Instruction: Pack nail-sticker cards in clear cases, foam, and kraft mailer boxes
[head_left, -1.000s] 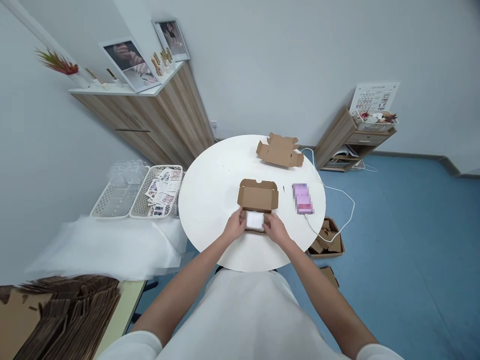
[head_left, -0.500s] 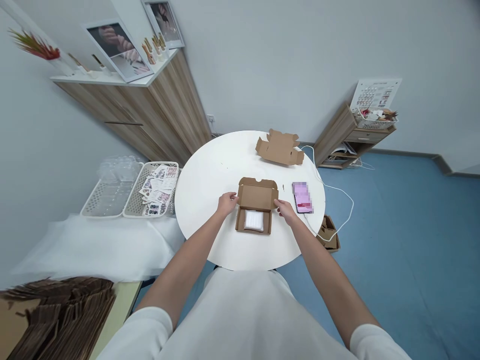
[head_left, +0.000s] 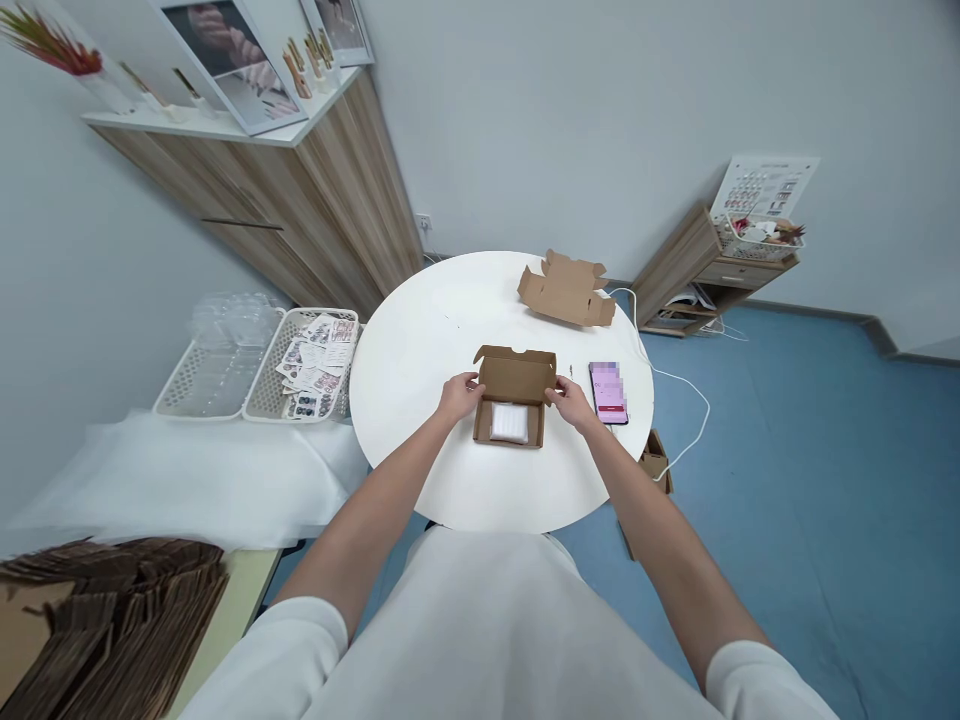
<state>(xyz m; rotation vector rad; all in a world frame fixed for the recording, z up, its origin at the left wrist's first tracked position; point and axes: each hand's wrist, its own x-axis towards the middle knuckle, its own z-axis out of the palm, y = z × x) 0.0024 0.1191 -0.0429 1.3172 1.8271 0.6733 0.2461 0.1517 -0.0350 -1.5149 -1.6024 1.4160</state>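
Observation:
On the round white table [head_left: 420, 350] lies a small brown cardboard box [head_left: 508, 446] with its lid [head_left: 517, 376] raised at the far side. Inside sits a white, translucent wrapped packet [head_left: 509, 423]. My left hand [head_left: 460, 397] pinches the lid's left side flap near the hinge. At the lid's right side flap, my right hand [head_left: 570, 402] has its thumb and fingers closed on the cardboard. The packet lies apart from both hands.
A phone [head_left: 607, 393] with a white cable [head_left: 686, 382] lies right of the box. Behind it is an unfolded cardboard blank [head_left: 568, 288]. To the left stand a white basket of printed cards [head_left: 259, 400], a clear-plastic-filled basket [head_left: 169, 395] and stacked flat cardboard [head_left: 120, 630].
The lid has tilted up toward me from lying further back. Both hands have closed in on its side flaps. The view has shifted slightly.

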